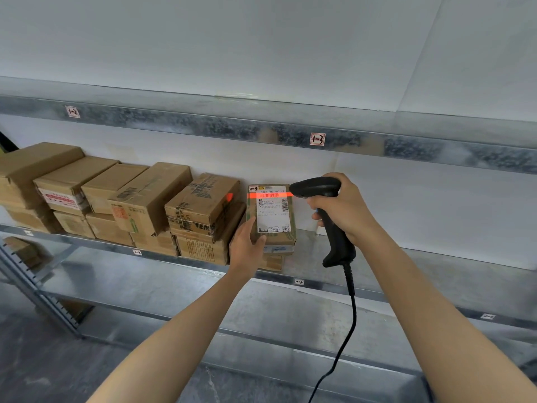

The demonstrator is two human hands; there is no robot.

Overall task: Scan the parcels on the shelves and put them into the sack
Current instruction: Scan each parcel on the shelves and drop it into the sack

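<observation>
A small cardboard parcel (271,213) with a white shipping label faces me at the right end of a row of boxes on the middle shelf (406,266). My left hand (247,242) grips its lower left corner and holds it tilted up above another small box. My right hand (343,207) grips a black corded barcode scanner (325,205) just right of the parcel. The scanner's red light line falls across the barcode at the top of the label. No sack is in view.
Several brown cardboard boxes (122,199) are stacked two high along the middle shelf to the left. The metal upper shelf (261,129) carries tags marked 1-2 and 1-3. Lower shelves (203,301) run below, and the scanner cable (348,315) hangs down in front of them.
</observation>
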